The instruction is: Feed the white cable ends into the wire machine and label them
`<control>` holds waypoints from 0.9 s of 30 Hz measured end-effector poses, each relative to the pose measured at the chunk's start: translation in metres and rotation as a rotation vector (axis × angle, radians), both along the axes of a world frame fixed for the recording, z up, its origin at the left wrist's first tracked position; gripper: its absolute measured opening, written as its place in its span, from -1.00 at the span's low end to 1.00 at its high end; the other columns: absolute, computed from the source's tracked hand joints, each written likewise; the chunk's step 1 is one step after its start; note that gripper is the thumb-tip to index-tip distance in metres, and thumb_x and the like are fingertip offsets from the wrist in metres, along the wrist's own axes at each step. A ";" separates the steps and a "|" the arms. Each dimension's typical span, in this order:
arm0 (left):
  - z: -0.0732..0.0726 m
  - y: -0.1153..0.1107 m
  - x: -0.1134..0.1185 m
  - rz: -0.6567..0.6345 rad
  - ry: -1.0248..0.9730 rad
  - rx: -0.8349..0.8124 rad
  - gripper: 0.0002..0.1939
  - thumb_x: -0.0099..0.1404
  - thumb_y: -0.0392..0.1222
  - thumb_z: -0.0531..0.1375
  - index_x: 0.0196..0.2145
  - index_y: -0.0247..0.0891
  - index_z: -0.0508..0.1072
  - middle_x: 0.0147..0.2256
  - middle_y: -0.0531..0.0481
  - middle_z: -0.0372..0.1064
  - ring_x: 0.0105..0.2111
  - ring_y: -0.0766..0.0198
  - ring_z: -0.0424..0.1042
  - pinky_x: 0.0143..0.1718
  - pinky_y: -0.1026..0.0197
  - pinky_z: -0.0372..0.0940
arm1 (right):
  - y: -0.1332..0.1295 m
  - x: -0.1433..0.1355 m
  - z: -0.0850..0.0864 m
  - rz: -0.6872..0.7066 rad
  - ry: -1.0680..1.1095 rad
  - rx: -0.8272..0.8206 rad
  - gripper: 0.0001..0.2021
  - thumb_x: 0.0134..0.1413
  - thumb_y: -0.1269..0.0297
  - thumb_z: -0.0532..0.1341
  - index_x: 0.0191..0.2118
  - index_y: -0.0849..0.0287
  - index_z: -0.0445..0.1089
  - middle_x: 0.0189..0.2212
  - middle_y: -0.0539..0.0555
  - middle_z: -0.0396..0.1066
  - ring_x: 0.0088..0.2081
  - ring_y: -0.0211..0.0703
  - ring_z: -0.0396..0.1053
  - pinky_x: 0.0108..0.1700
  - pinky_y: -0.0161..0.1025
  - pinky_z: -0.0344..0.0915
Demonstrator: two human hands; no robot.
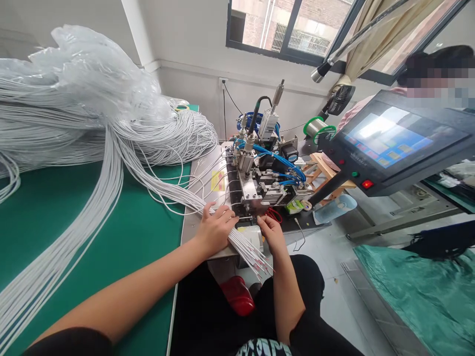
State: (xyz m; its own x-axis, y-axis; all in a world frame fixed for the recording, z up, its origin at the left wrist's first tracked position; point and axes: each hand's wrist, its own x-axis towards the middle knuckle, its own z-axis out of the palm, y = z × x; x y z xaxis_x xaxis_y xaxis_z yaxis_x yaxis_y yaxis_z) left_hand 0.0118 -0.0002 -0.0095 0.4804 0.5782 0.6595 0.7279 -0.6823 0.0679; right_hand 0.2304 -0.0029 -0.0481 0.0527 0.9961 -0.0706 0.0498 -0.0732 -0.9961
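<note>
My left hand (217,228) is closed over a bundle of white cables (248,248), whose reddish tips hang towards my lap. From its fingertips a single cable (245,217) runs across to my right hand (272,232). The fingers of my right hand are pinched at that cable's end, just in front of a benchtop machine (252,183) with metal cylinders and blue air hoses. What exactly lies between the right fingertips is too small to make out. Behind my left hand the bundle leads back to a large heap of white cables (193,133).
Clear plastic wrap (100,74) covers part of the heap on the green table (148,247). A control screen (401,136) stands to the right, near a green-rimmed wire spool (319,129). Another person (363,106) is behind the screen. A red object (239,295) sits below the bench edge.
</note>
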 end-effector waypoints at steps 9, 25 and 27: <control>0.001 0.001 -0.003 0.058 0.057 -0.026 -0.73 0.29 -0.34 0.10 -0.10 -0.21 0.49 -0.01 -0.09 0.46 0.02 0.03 0.38 0.26 -0.26 -0.32 | -0.058 0.028 0.035 0.170 -0.254 0.027 -0.66 0.15 -0.02 0.19 -0.43 0.18 0.37 -0.55 -0.03 0.27 -0.48 -0.26 0.19 -0.40 -0.30 0.13; 0.013 -0.001 -0.008 -0.328 0.146 0.168 -0.80 0.39 -0.28 0.09 -0.08 -0.11 0.43 -0.27 0.15 0.51 -0.29 0.38 0.42 0.11 0.11 0.04 | -0.067 0.029 0.048 0.003 -0.467 0.265 -0.81 0.15 0.14 0.23 -0.36 0.13 0.46 -0.46 0.04 0.42 -0.47 -0.20 0.29 -0.40 -0.25 0.21; 0.013 -0.002 -0.008 -0.333 0.129 0.190 -0.83 0.39 -0.25 0.11 -0.09 -0.14 0.42 -0.30 0.15 0.51 -0.33 0.38 0.41 0.07 0.12 0.07 | -0.060 0.029 0.050 -0.091 -0.485 0.345 -0.83 0.15 0.15 0.23 -0.35 0.13 0.46 -0.46 0.04 0.41 -0.48 -0.20 0.27 -0.41 -0.25 0.21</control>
